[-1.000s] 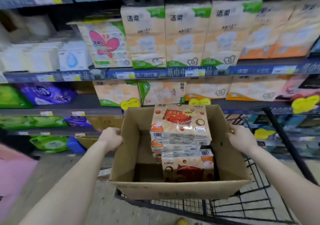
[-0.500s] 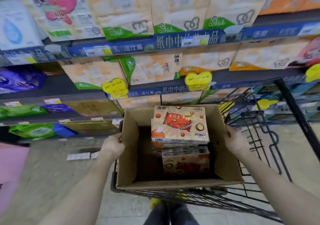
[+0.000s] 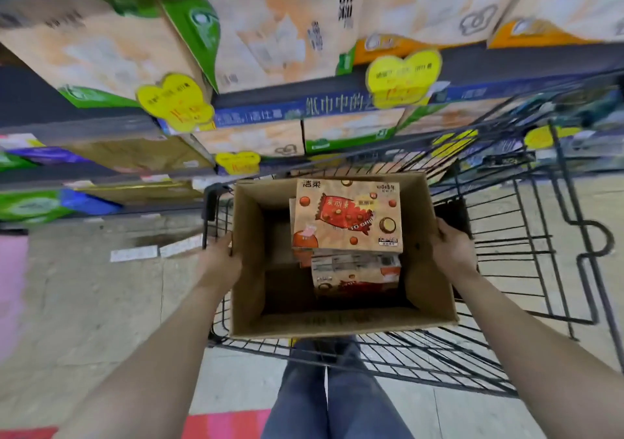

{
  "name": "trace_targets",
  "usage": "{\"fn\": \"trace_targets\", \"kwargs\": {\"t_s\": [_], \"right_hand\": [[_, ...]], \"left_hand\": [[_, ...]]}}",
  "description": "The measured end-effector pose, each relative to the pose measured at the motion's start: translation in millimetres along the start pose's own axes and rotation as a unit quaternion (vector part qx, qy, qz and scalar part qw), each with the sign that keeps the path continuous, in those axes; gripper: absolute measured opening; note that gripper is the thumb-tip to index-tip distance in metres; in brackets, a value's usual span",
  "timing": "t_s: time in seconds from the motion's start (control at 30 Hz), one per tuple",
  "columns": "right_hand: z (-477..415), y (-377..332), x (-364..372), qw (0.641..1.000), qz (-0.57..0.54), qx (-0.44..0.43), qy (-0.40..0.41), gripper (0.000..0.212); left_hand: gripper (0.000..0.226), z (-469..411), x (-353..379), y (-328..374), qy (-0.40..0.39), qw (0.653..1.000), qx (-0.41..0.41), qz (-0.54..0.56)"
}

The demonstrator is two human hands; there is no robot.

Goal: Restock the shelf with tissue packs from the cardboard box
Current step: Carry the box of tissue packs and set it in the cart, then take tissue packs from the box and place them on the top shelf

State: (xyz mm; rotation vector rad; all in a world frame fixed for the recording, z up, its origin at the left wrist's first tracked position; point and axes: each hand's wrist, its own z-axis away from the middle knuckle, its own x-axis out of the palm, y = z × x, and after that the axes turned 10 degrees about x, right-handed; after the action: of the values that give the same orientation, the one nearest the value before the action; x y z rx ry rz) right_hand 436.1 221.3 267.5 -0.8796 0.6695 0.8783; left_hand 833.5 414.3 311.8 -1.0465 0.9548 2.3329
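Left hand (image 3: 221,263) and right hand (image 3: 452,252) are clamped on opposite walls of the cardboard box (image 3: 429,276), which sits in a black wire cart (image 3: 540,269). Inside, tissue packs (image 3: 347,215) are stacked toward the box's 1 o'clock corner. Up at 12 o'clock the shelf (image 3: 263,114) is loaded with more packs and yellow price tags (image 3: 175,104). Pale tiled floor (image 3: 101,296) at 9, blurry.
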Motion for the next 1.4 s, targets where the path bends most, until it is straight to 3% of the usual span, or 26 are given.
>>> {"fn": "trace_targets", "kwargs": {"t_s": [0.1, 0.23, 0.5, 0.57, 0.67, 0.77, 0.9, 1.0, 1.1, 1.2, 1.3, 1.4], "right_hand": [[-9, 14, 19, 1.000, 0.003, 0.030, -0.008, 0.035], [-17, 26, 39, 0.999, -0.008, 0.033, -0.016, 0.032], [-15, 32, 47, 0.998, -0.010, 0.056, -0.042, 0.030], [-12, 26, 42, 0.997, -0.013, 0.058, -0.053, 0.031], [-2, 12, 37, 0.998, -0.050, 0.028, 0.019, 0.032], [15, -9, 42, 0.993, -0.082, -0.062, 0.058, 0.030], [30, -32, 55, 0.982, -0.159, -0.058, -0.085, 0.015], [37, -37, 61, 0.984, -0.158, -0.038, -0.069, 0.027], [38, -37, 63, 0.975, -0.191, -0.005, -0.112, 0.033], [38, -39, 59, 0.958, -0.229, 0.006, -0.175, 0.043], [31, -37, 56, 0.939, -0.259, -0.017, -0.226, 0.040], [16, -39, 56, 0.966, -0.223, 0.018, -0.128, 0.039]], "left_hand": [[0.037, -10, 17, -2, 0.005, 1.000, -0.015, 0.012], [0.050, -17, 35, -4, 0.022, 0.999, -0.046, 0.012], [0.040, -11, 51, 6, 0.050, 0.997, -0.052, -0.009], [0.047, -9, 47, 21, 0.096, 0.994, -0.055, -0.007], [0.052, -11, 47, 58, 0.147, 0.989, -0.012, 0.018], [0.064, -19, 58, 103, 0.044, 0.994, -0.002, 0.099], [0.065, -31, 81, 129, -0.055, 0.973, -0.028, 0.222], [0.061, -33, 87, 123, -0.049, 0.962, -0.048, 0.264], [0.056, -28, 80, 113, -0.017, 0.958, -0.039, 0.285], [0.068, -27, 66, 99, -0.006, 0.947, -0.050, 0.317], [0.079, -33, 49, 81, -0.022, 0.924, -0.083, 0.373], [0.075, -36, 37, 64, -0.041, 0.915, -0.083, 0.393]]}}
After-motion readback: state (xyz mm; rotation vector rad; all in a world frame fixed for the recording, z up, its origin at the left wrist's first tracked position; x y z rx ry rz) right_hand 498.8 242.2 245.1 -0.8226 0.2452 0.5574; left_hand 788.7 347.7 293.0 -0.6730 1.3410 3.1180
